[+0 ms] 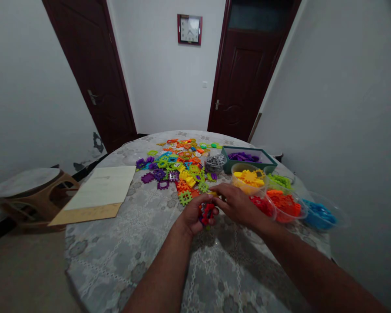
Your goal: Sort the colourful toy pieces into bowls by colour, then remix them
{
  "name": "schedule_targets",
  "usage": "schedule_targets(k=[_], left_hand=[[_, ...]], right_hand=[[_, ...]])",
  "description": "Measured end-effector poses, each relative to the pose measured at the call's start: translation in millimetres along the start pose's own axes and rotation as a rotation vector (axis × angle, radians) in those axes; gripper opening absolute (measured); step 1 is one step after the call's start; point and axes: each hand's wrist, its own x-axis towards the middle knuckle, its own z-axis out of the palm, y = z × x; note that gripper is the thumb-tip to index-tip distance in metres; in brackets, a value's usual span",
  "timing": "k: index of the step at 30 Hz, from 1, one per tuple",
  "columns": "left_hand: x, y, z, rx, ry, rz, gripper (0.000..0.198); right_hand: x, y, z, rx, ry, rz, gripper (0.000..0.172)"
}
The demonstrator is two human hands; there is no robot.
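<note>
In the head view my left hand (195,215) is closed around a small cluster of interlocking plastic pieces (206,212), mostly red with some grey and purple. Its lower side is partly hidden by my fingers. From the right, my right hand (233,200) reaches over with bent fingers and pinches a small yellow plastic piece (212,193) at the top of the cluster. How far the yellow piece is joined to the rest cannot be made out. Just beyond both hands lies a loose heap of colourful interlocking pieces (182,167).
Right of the heap are a green box (249,161) of purple pieces, a bowl of grey pieces (215,161) and clear tubs holding yellow (249,177), green, red, orange (284,204) and blue pieces (317,214). Paper sheets (101,187) lie at left, near a wooden stool (29,195).
</note>
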Motion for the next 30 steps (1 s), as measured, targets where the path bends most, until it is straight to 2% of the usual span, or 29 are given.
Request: schedule_targets(k=[4,8,11,15,18,21,24,26,30], left_hand=[[-3,4,3.0,-0.035,-0.019,0.018,0.031],[0,7,2.1,-0.102,0.088,0.044,0.031],[4,8,1.2,-0.145,0.186,0.042,0.021],[6,8,1.7,-0.168,0.229,0.041,0.016],[6,8,1.0,-0.177,0.224,0.043,0.014],[7,9,-0.8,-0.195,0.211,0.04,0.016],[8,10,-1.9,-0.221,0.209,0.047,0.019],[8,10,-1.8,-0.241,0.216,0.057,0.021],[8,9,-1.7,-0.295,0.214,0.051,0.023]], right_hand=[[-6,-3,-14,0.162,0.056,0.195,0.029],[-15,10,-43,0.155,0.081,0.266,0.032],[-15,39,-68,0.014,0.194,0.302,0.032],[-8,89,-93,-0.212,0.321,0.407,0.035],[-8,118,-102,-0.293,0.356,0.461,0.041],[-13,132,-103,-0.302,0.36,0.485,0.042],[-20,130,-102,-0.292,0.339,0.502,0.04],[-23,118,-99,-0.275,0.323,0.497,0.038],[-30,63,-84,-0.211,0.259,0.353,0.033]])
